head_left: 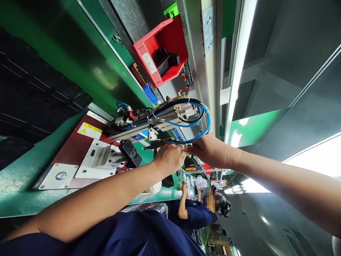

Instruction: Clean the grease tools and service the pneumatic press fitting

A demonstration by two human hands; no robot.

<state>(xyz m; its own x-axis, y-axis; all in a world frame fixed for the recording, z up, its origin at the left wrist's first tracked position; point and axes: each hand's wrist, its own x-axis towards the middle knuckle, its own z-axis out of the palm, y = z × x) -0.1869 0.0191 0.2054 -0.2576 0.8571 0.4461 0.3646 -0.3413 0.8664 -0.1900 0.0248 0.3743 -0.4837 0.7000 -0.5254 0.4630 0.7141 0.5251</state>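
Observation:
My left hand [170,158] is closed in a fist beside the upright of a pneumatic press [144,126]; what it grips is hidden. My right hand [204,149] meets it, thumb and fingers pinched together, and the small item between the hands cannot be made out. A blue air hose [206,122] curves down to the hands. Close to my left knuckles is a dark, slender tool [154,144]. On the press's metal fixture [99,158] sits a black ribbed part [131,153] with a round centre.
A red bin [170,53] holds black parts. The press's dark red base [77,142] carries a warning label and a round button [61,175]. Black trays [34,99] lie at the left. Another person [195,211] sits further along the green bench [16,195]. An orange-handled tool [190,169] is beyond my hands.

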